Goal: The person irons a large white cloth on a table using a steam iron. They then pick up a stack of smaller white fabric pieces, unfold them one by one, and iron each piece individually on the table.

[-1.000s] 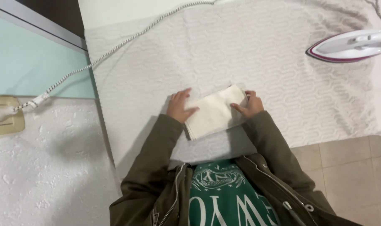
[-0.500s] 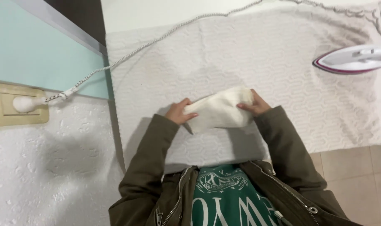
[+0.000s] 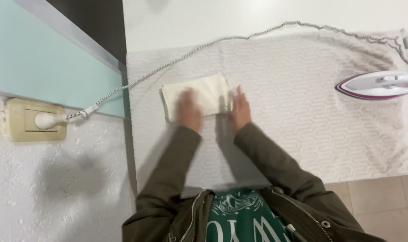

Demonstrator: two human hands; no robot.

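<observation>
Lying flat on the white, wave-quilted ironing cover [image 3: 302, 116], the folded cream cloth [image 3: 204, 92] is a small soft rectangle. The left hand [image 3: 189, 110] presses on it, seemingly flat, though blurred; the right hand [image 3: 240, 109] rests open-fingered at its right edge. A white-and-magenta iron [image 3: 379, 84] sits far right.

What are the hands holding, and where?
Nothing is gripped. The left hand presses flat on the folded cloth; the right hand rests at its right edge.
</observation>
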